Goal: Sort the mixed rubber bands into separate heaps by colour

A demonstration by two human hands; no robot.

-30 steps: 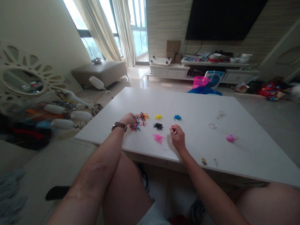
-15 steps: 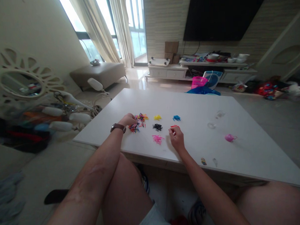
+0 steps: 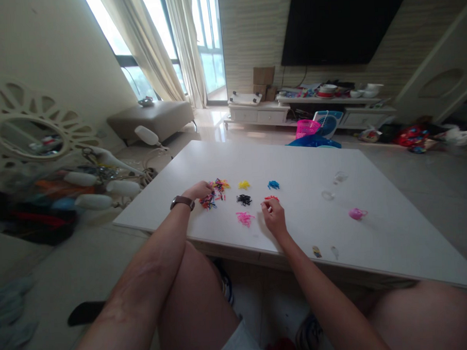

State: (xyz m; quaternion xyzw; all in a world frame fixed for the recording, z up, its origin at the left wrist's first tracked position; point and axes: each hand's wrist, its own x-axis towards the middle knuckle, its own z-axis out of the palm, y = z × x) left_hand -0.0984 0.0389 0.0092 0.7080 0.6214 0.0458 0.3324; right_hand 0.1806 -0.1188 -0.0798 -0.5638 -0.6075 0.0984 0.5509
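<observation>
My left hand [image 3: 200,190], a watch on its wrist, is at the mixed multicoloured pile [image 3: 220,186] of small bands; its fingers are bent together and their tips are too small to read. My right hand [image 3: 274,214] is closed just in front of a red pile [image 3: 272,198], partly covering it; what it holds, if anything, is too small to make out. Between the hands lie a yellow pile [image 3: 244,185], a black pile [image 3: 244,200] and a pink pile [image 3: 244,219]. A blue pile [image 3: 273,184] sits behind the red one.
On the white table's [image 3: 295,167] right side are a pink item [image 3: 357,214], a clear ring [image 3: 328,195] and a clear object [image 3: 340,177]. Two small pieces, one yellow and dark [image 3: 317,251], one clear [image 3: 335,252], lie near the front edge. A pink basket [image 3: 308,128] stands beyond.
The camera view has shifted slightly. Both hands stay almost where they were, the left at the mixed pile and the right by the red pile.
</observation>
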